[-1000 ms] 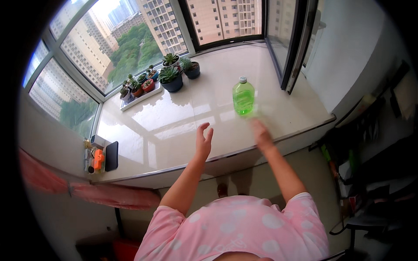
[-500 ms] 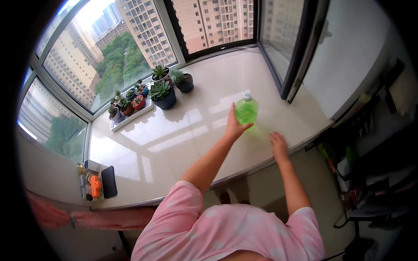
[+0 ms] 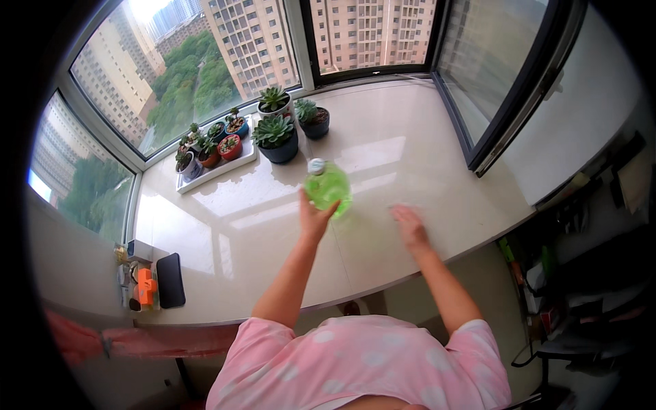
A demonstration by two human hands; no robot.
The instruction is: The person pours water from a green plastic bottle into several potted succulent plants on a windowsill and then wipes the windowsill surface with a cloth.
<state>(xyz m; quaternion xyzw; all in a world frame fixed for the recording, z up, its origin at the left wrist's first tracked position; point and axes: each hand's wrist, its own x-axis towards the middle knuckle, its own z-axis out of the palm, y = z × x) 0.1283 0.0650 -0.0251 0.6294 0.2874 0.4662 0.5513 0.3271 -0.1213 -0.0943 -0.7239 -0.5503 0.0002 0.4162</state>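
Observation:
A transparent bottle of bright green liquid (image 3: 330,186) with a pale cap is in my left hand (image 3: 316,220). Fingers and thumb wrap its lower side, and it tilts away to the left. I cannot tell whether its base touches the pale countertop (image 3: 376,253). Apart from it on the right, my right hand (image 3: 412,227) is low over the counter or on it, slightly blurred, fingers stretched forward. A faint pale smear shows by those fingertips; what it is I cannot make out.
Potted succulents (image 3: 275,133) stand beyond the bottle, some in a white tray (image 3: 219,171) by the window. An open dark-framed window sash (image 3: 488,82) juts over the counter's right side. At the left end lie a black phone-like slab (image 3: 171,280) and an orange object (image 3: 146,285).
My left hand has carried the green bottle left across the counter, toward the succulents. My right hand has also shifted left. The view has turned slightly.

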